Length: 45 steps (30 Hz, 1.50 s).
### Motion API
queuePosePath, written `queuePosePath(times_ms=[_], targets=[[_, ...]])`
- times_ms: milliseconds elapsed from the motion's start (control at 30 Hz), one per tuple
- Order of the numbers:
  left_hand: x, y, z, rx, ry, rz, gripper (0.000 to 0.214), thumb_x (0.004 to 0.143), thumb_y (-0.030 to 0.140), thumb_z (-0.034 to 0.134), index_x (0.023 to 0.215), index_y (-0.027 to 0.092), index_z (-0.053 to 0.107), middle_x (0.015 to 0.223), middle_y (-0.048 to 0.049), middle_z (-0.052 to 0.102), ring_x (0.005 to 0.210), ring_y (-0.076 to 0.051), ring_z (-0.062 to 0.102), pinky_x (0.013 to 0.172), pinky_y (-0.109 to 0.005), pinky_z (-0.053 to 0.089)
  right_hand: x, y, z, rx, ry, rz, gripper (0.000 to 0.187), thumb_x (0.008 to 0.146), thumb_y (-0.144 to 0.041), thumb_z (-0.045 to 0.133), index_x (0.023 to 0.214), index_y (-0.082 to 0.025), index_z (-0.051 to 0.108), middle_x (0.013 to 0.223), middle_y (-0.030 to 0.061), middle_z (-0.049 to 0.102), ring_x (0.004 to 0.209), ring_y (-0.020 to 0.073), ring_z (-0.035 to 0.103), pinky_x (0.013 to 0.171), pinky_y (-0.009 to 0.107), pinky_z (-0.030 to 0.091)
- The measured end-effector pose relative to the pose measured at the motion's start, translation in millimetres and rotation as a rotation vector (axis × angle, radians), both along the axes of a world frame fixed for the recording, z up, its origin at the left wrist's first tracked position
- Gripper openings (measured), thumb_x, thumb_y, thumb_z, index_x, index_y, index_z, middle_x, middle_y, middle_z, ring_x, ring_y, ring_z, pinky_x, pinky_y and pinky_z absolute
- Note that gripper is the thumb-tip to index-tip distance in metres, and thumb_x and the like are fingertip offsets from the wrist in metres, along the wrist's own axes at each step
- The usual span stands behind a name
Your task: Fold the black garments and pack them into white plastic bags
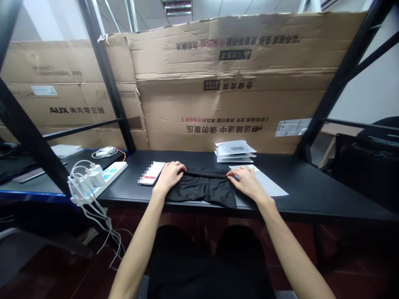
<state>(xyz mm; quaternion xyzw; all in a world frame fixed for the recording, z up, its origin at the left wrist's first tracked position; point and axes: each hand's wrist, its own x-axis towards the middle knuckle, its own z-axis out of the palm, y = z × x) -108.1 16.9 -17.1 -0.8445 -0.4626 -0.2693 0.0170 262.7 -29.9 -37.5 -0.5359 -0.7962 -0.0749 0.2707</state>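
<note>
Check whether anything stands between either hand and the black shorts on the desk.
Nothing visible does: the left hand and the right hand both rest directly on the black shorts.

Left hand (170, 176): at 11 o'clock, palm down, fingers (180, 167) curved and pointing toward 2 o'clock.
Right hand (246, 183): at 1 o'clock, palm down, fingertips (233, 176) angled toward 10 o'clock.
Left forearm (139, 245): bare, reaching up from 7 o'clock.
Right forearm (289, 245): bare, reaching up from 5 o'clock.
Spacing: the hands were apart, at about equal height.
</note>
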Motion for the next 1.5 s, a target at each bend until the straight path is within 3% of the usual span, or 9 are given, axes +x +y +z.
queuePosePath(times_ms=[167,333,600,667,767,867,1033,1267,1500], targets=[[-5,-11,-6.6,-0.028,0.037,0.003,0.025,0.105,0.022,0.058,0.111,0.025,0.082,0.128,-0.0083,0.076,0.129,-0.031,0.062,0.118,-0.050,0.046,-1,-2,-1.6,0.007,-0.060,-0.001,0.028,0.107,-0.038,0.054,0.105,-0.027,0.080,0.132,0.0106,0.077,0.128,0.0342,0.061,0.105,0.052,0.044],[-14,-27,-10.2,-0.006,-0.007,-0.064,0.029,0.108,0.026,0.056,0.124,0.027,0.080,0.140,-0.0076,0.073,0.137,-0.029,0.060,0.125,-0.049,0.041,0,-6,2.0,-0.043,-0.090,-0.019,0.027,0.109,-0.037,0.052,0.113,-0.028,0.078,0.129,0.0092,0.080,0.126,0.0343,0.063,0.108,0.056,0.041],[-55,-71,29.8,-0.061,-0.129,-0.046,0.025,0.105,0.030,0.059,0.115,0.028,0.081,0.126,-0.0045,0.078,0.122,-0.026,0.069,0.116,-0.041,0.049,-4,-17,6.1,-0.011,-0.026,-0.020,0.031,0.109,-0.043,0.051,0.113,-0.029,0.078,0.138,0.0096,0.076,0.133,0.0359,0.062,0.110,0.058,0.041],[-67,-82,37.8,-0.127,-0.129,-0.034,0.022,0.102,0.032,0.062,0.112,0.029,0.082,0.121,-0.0039,0.079,0.115,-0.026,0.071,0.109,-0.038,0.053,-7,-28,9.5,-0.018,0.001,0.039,0.032,0.110,-0.047,0.051,0.113,-0.030,0.078,0.135,0.0093,0.076,0.132,0.0352,0.063,0.111,0.057,0.042],[-82,-94,39.7,-0.255,-0.089,-0.054,0.020,0.096,0.035,0.071,0.112,0.030,0.082,0.120,-0.0030,0.079,0.115,-0.026,0.071,0.107,-0.037,0.053,-11,-49,17.9,-0.164,-0.026,0.194,0.032,0.108,-0.055,0.056,0.110,-0.032,0.078,0.125,0.0074,0.078,0.124,0.0330,0.067,0.112,0.054,0.045],[-91,-94,32.3,-0.368,-0.078,-0.096,0.025,0.091,0.037,0.076,0.114,0.031,0.082,0.124,-0.0023,0.079,0.120,-0.027,0.070,0.112,-0.038,0.052,-14,-65,27.3,-0.290,-0.074,0.255,0.031,0.102,-0.061,0.066,0.112,-0.034,0.078,0.123,0.0060,0.078,0.119,0.0325,0.069,0.110,0.051,0.048],[-97,-79,17.4,-0.440,-0.093,-0.122,0.028,0.088,0.046,0.081,0.111,0.030,0.083,0.122,-0.0046,0.079,0.119,-0.028,0.069,0.111,-0.039,0.053,-11,-75,36.0,-0.372,-0.087,0.203,0.038,0.093,-0.065,0.075,0.115,-0.034,0.077,0.124,0.0075,0.078,0.124,0.0362,0.066,0.111,0.053,0.047],[-97,-72,9.6,-0.464,-0.111,-0.145,0.032,0.092,0.055,0.078,0.110,0.029,0.083,0.122,-0.0046,0.079,0.118,-0.028,0.070,0.110,-0.038,0.053,21,-71,28.2,-0.386,-0.104,0.101,0.028,0.094,-0.061,0.073,0.109,-0.037,0.075,0.130,0.0034,0.077,0.127,0.0358,0.065,0.111,0.052,0.050],[-85,-76,11.5,-0.425,-0.078,-0.106,0.027,0.095,0.053,0.072,0.103,0.029,0.082,0.118,-0.0040,0.077,0.115,-0.026,0.069,0.110,-0.038,0.052,34,-61,21.7,-0.397,-0.077,0.135,0.022,0.097,-0.053,0.067,0.093,-0.032,0.073,0.143,0.0044,0.075,0.143,0.0395,0.059,0.121,0.061,0.042]])
